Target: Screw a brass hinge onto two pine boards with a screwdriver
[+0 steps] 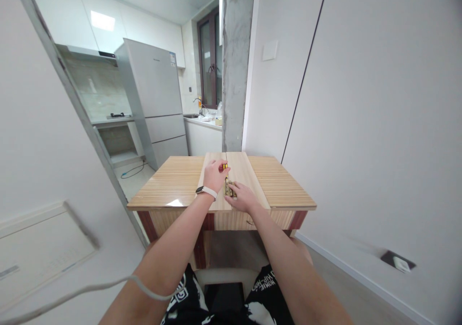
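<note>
**A:** Both arms are stretched out over the wooden desk [173,183], and the left hand [215,175] is curled into a loose fist around a small tool with a red and yellow handle [224,167]. Only the top of that handle peeks out past the knuckles.

**B:** And the right hand [242,196]?

**A:** Flat and low, fingers pressed down on a brass-coloured metal piece [228,188], perhaps a hinge, though it's too small to be sure. So that hand is not gripping, it's pinning the piece against the board.

**B:** Where does the metal piece lie exactly?

**A:** On the seam between two pale boards [249,173] that run down the middle of the desk, near the front edge. The tool stands just beside and above it, with the two hands almost touching.

**B:** There's a band on the left wrist.

**A:** A white wristband [207,191] with a dark face, yes. A white cable [108,286] loops across the left forearm, lower in the view.

**B:** And beyond the desk?

**A:** A grey concrete pillar [236,65] straight behind it, a silver fridge [155,99] to the left in the kitchen, and a counter with a sink tap [199,101] under the window. Plain white wall panels fill the right.
</note>
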A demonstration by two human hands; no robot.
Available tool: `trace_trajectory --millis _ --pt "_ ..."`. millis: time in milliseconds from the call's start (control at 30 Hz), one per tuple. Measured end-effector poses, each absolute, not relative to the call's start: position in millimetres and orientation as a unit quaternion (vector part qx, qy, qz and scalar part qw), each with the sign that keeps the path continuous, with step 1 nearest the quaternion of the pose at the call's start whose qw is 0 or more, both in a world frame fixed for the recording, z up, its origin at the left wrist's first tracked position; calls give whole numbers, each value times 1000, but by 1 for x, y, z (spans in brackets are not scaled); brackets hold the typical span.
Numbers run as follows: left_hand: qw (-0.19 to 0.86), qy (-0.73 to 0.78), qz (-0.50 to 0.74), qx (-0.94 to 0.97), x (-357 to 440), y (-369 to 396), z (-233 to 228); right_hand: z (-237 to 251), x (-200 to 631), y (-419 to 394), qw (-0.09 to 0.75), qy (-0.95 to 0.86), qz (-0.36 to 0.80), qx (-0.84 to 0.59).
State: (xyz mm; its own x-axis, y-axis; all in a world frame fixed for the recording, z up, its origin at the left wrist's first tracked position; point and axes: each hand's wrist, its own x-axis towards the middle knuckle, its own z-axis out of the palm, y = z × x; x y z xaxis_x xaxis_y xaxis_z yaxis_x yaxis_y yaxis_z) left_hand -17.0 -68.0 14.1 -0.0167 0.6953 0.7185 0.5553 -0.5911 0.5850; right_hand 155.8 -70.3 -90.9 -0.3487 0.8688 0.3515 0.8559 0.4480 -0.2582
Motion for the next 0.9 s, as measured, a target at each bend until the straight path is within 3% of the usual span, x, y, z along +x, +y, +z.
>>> trace_trajectory --millis 233,733,900 --pt "59 445 553 702 -15 -69 13 -91 155 -70 228 -818 16 -527" --pt "151 383 551 726 -16 -68 11 -94 155 -70 233 -818 6 -525" --pt "127 391 577 706 -17 -69 7 -92 155 -70 226 -819 16 -526"
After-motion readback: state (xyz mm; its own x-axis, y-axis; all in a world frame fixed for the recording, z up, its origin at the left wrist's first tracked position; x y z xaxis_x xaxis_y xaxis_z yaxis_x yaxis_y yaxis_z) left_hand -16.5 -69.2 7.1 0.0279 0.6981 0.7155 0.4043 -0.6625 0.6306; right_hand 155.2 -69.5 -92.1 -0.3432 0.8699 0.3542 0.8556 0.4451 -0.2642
